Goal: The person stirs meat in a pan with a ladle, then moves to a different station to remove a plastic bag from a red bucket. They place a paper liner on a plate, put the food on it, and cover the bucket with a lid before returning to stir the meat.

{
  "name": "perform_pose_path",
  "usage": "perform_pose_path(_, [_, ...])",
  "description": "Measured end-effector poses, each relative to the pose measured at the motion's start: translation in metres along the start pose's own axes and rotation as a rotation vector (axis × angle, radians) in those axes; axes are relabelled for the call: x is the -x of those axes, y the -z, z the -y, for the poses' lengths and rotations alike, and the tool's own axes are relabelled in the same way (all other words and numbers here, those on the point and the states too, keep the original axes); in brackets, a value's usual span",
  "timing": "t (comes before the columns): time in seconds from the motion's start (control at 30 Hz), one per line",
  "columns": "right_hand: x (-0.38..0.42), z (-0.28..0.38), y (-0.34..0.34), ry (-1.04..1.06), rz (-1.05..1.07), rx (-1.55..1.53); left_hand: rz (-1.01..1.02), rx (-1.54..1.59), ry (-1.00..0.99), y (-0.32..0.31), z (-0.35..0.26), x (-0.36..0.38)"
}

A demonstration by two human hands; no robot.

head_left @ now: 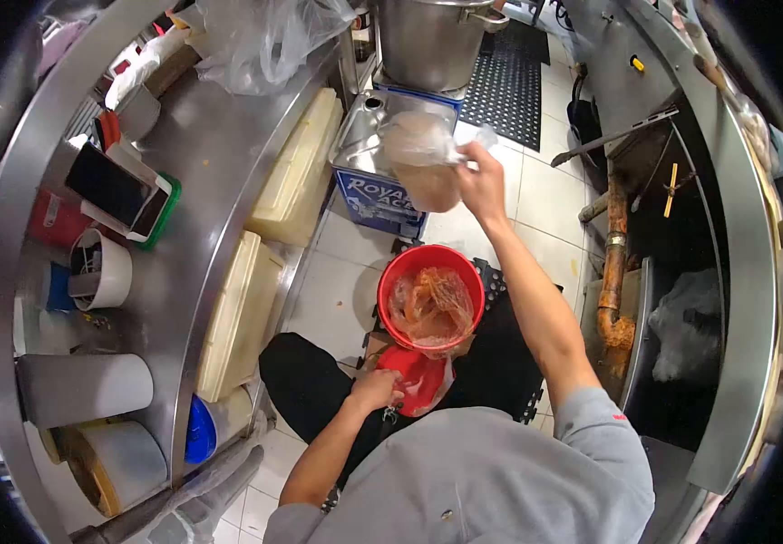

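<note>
My right hand (479,181) grips the gathered top of a clear plastic bag (425,168) with pale brown contents, held up in front of a blue and silver tin (378,195). Below it on the floor, between my legs, stands a red bucket (386,283) lined with clear plastic and holding something orange-brown. Close to my body, my left hand (377,390) is closed on a red plastic scoop-like item (416,381), whose exact shape is partly hidden. Clear plastic hangs at that item's right side.
A steel counter (187,181) on the left carries a phone (108,184), containers and plastic bags. Cream lidded bins (237,317) stand beneath it. A large steel pot (432,45) is ahead, near a black mat (509,86). A rusty pipe (612,263) runs along the right.
</note>
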State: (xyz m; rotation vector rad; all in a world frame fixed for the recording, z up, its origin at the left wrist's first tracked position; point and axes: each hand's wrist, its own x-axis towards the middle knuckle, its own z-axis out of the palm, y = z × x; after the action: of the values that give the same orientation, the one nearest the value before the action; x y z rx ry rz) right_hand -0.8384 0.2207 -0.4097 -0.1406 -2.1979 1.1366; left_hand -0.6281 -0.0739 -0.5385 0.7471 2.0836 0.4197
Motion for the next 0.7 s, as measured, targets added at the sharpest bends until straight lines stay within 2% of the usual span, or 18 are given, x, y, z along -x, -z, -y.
perform_pose_path(0.07, [0.022, 0.030, 0.030, -0.066, -0.077, -0.054, 0.026, -0.002, 0.018, -0.008, 0.004, -0.005])
perform_pose_path(0.13, [0.040, 0.043, 0.061, -0.165, -0.030, -0.079, 0.067, -0.031, 0.002, -0.017, 0.014, -0.020])
perform_pose_path(0.27, [0.095, 0.034, 0.070, -0.391, 0.008, -0.103, 0.227, -0.019, 0.101, -0.048, 0.041, -0.067])
perform_pose_path(0.3, [0.115, 0.005, 0.060, -0.307, 0.033, 0.011, 0.227, -0.087, 0.071, -0.062, 0.055, -0.086])
perform_pose_path(0.37, [0.128, 0.011, 0.054, -0.549, 0.327, 0.041, 0.251, -0.159, 0.030, -0.079, 0.070, -0.102])
perform_pose_path(0.4, [0.140, -0.002, 0.052, -0.495, 0.329, -0.099, 0.275, -0.200, 0.014, -0.081, 0.075, -0.108])
perform_pose_path(0.43, [0.149, -0.007, 0.054, -0.507, 0.318, -0.094, 0.295, -0.242, -0.002, -0.083, 0.081, -0.115])
perform_pose_path(0.47, [0.164, -0.009, 0.061, -0.588, -0.001, -0.163, 0.238, -0.421, -0.026, -0.091, 0.086, -0.120])
perform_pose_path(0.5, [0.182, -0.011, 0.069, -0.660, -0.327, -0.225, 0.254, -0.426, -0.036, -0.101, 0.090, -0.123])
perform_pose_path(0.53, [0.213, -0.025, 0.073, -0.840, -0.471, -0.229, 0.359, -0.459, 0.008, -0.081, 0.072, -0.115])
perform_pose_path(0.57, [0.255, -0.042, 0.071, -0.968, -0.429, -0.234, 0.462, -0.495, 0.051, -0.067, 0.059, -0.114])
perform_pose_path(0.6, [0.310, -0.082, 0.060, -1.224, -0.358, -0.251, 0.479, -0.510, 0.038, -0.066, 0.056, -0.115])
perform_pose_path(0.63, [0.375, -0.123, 0.041, -1.414, -0.120, 0.072, 0.507, -0.512, 0.047, -0.066, 0.055, -0.114])
perform_pose_path(0.7, [0.380, -0.084, 0.016, -1.292, 0.505, 0.642, 0.526, -0.525, 0.044, -0.057, 0.048, -0.120])
